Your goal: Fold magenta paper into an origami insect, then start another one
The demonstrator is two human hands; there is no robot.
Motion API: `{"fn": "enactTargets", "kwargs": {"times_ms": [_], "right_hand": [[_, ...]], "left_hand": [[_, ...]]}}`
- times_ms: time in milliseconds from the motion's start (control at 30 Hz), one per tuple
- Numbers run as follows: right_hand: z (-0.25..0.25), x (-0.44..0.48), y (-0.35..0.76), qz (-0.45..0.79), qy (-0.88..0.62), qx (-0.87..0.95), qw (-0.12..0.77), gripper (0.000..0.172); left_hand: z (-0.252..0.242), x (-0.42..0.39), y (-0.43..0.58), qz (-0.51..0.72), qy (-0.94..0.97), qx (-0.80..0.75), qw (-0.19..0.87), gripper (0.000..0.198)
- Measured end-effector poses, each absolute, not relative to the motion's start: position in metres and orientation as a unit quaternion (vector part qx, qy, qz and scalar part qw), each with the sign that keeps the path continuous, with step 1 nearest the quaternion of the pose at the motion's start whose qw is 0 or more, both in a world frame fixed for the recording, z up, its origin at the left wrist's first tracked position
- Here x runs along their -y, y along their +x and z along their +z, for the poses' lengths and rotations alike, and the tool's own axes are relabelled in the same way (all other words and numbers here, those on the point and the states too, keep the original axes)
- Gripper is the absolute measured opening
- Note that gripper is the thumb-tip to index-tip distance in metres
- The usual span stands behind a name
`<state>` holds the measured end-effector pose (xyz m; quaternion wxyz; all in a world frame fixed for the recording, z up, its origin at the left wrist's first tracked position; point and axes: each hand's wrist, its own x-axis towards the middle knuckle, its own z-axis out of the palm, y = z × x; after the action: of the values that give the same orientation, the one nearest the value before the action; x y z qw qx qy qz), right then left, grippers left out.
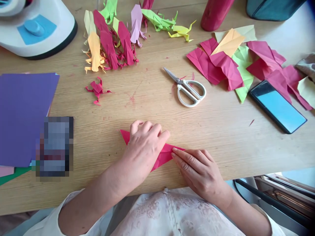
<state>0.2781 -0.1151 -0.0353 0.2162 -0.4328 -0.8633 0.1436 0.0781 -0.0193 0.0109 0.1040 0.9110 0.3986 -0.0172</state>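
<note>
A folded sheet of deep pink origami paper (163, 158) lies on the table close to my body, its pointed ends showing at left and right. Over its left and middle part is my left hand (145, 147), with fingers curled down onto the paper; the fingertips are hidden. My right hand (197, 170) holds the paper's right end along the upper edge, fingers pressed together. The sheet's centre is partly covered by my left hand.
Scissors (188, 87) lie beyond my hands, a small pink origami frog (97, 91) left of them. Several folded paper figures (109, 47) stand farther back. At right are creased papers (223, 64) and a phone (278, 106); at left, a purple paper stack (22, 114).
</note>
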Motion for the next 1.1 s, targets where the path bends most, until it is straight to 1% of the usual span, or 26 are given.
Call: {"fn": "enactTargets", "kwargs": {"times_ms": [167, 233, 333, 567, 900, 1100], "right_hand": [[-0.035, 0.114, 0.277, 0.146, -0.439, 0.858, 0.222, 0.041], [-0.036, 0.114, 0.277, 0.142, -0.438, 0.859, 0.224, 0.04], [-0.035, 0.113, 0.276, 0.14, -0.436, 0.86, 0.224, 0.038], [-0.037, 0.114, 0.276, 0.146, -0.445, 0.854, 0.229, 0.036], [-0.038, 0.113, 0.277, 0.164, -0.438, 0.855, 0.225, 0.036], [-0.038, 0.113, 0.277, 0.159, -0.441, 0.856, 0.219, 0.039]], "left_hand": [[0.006, 0.038, 0.073, 0.046, 0.942, -0.331, 0.038, 0.024], [0.003, 0.05, 0.066, 0.081, 0.948, -0.308, 0.023, 0.023], [-0.003, 0.065, 0.056, 0.114, 0.95, -0.288, 0.038, 0.028], [-0.015, 0.081, 0.045, 0.094, 0.949, -0.299, 0.042, 0.041], [-0.023, 0.083, 0.042, 0.079, 0.948, -0.303, 0.058, 0.049], [-0.025, 0.086, 0.04, 0.065, 0.943, -0.317, 0.082, 0.052]]}}
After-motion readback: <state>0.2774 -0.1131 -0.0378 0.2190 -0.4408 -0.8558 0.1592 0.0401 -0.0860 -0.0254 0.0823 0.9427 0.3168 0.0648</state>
